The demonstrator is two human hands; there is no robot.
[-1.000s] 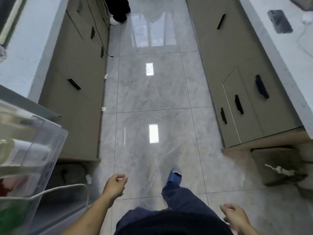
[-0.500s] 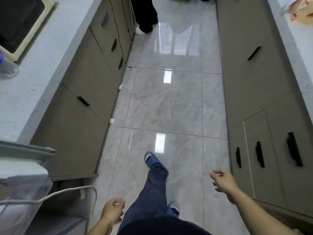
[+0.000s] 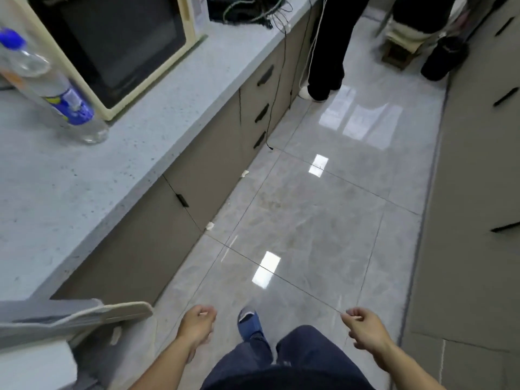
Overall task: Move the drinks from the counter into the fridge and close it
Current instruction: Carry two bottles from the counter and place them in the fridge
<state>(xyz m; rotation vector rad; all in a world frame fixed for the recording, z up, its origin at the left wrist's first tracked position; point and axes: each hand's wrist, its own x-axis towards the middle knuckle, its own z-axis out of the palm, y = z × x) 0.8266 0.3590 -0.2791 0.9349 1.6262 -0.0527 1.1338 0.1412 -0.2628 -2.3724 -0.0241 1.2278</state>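
Fingers of left hand (image 3: 198,323) & right hand (image 3: 363,326) hung loosely curled, holding nothing, over glossy grey tile floor (image 3: 323,220). Clear plastic bottle w/ blue cap & label (image 3: 53,88) stood on speckled grey desk (image 3: 84,178), touching cream microwave (image 3: 118,43), well left of both hands.

kitchen | microwave (image 3: 118,43) on stone counter (image 3: 84,175) | drawer cabinets (image 3: 261,97)
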